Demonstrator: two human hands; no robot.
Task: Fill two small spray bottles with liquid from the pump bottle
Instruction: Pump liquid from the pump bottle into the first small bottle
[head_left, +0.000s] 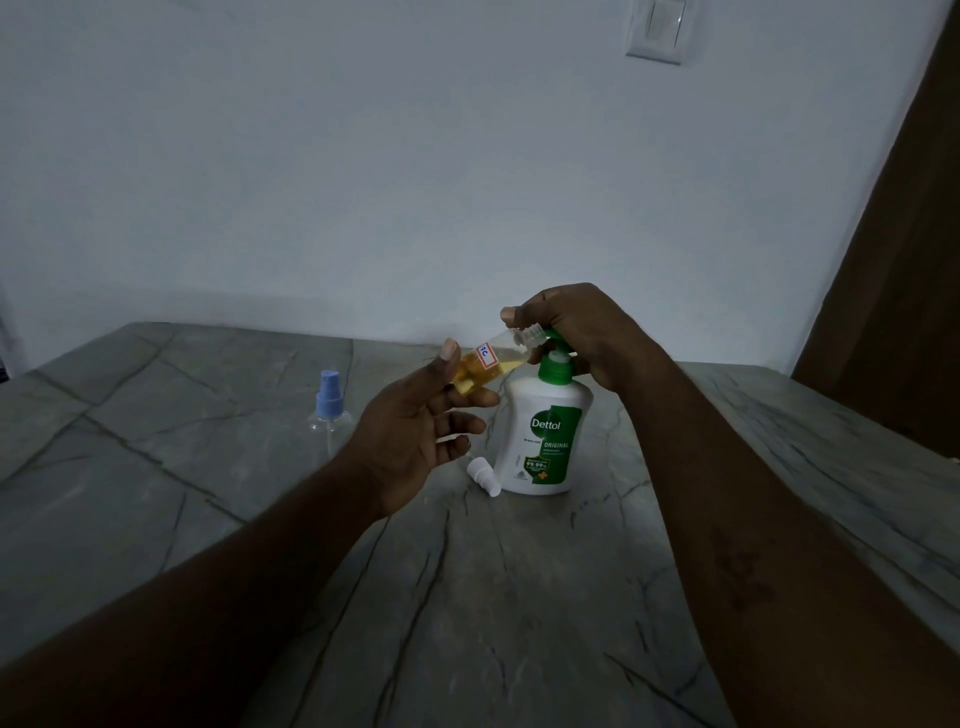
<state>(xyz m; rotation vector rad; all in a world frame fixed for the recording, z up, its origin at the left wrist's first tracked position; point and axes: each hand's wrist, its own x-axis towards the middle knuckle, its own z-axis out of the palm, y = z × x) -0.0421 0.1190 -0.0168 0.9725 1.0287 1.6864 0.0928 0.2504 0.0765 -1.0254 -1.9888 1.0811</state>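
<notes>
Both forearms reach in from the near edge over the desk. The left hand pinches a small bottle between thumb and forefinger, its other fingers loosely spread. That bottle is tilted and partly filled with amber liquid, its open neck up against the spout of the pump bottle at mid-desk. The right hand is curled over the green pump head, clamped on it. A white cap lies just left of the pump bottle's base. A blue-topped bottle stands well to the left, apparently empty.

The neck is narrow and the pinch light. If the neck drifts off the spout, a press would likely send liquid over fingers and desk. Tilted this far, a fuller bottle could spill at its mouth. A hard press might also rock the pump bottle.
</notes>
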